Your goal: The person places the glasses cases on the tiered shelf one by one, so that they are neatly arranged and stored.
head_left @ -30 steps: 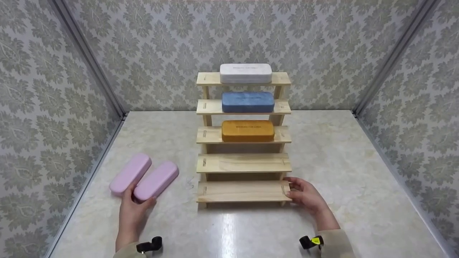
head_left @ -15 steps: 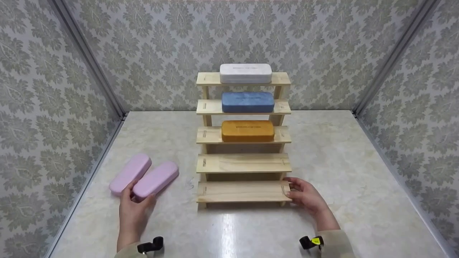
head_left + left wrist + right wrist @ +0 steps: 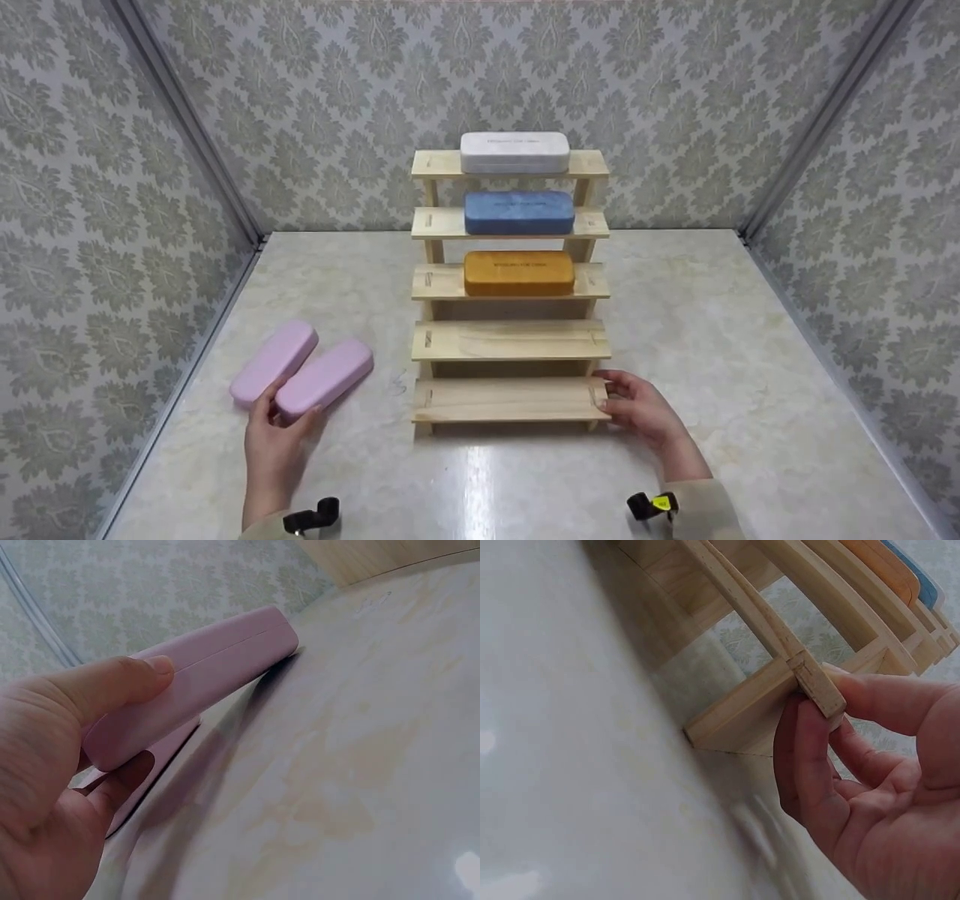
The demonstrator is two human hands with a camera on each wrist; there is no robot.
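1. Pinched between the thumb and fingers of the left hand [image 3: 277, 442], the held pink case [image 3: 326, 377] is grasped by its near end; the right hand [image 3: 649, 412] grips the right end of the bottom shelf of a wooden rack [image 3: 510, 343].
2. Beneath lies a pale marbled tabletop [image 3: 367, 480], glare showing at the rack's 6 o'clock; leaf-patterned walls [image 3: 345, 112] rise at 9, 12 and 3 o'clock.
3. From the left hand, the held pink case points toward 1 o'clock, near end tilted up off the tabletop; whether its far end touches, I cannot tell.
4. At 12 o'clock, a second pink case [image 3: 271, 361] lies just beside it, crowding the fingers.
5. Well apart, at 2 o'clock, stands the wooden rack, bearing a white case [image 3: 514, 154] on top, a blue case [image 3: 519, 214] below and an orange case [image 3: 519, 274] on the middle shelf.
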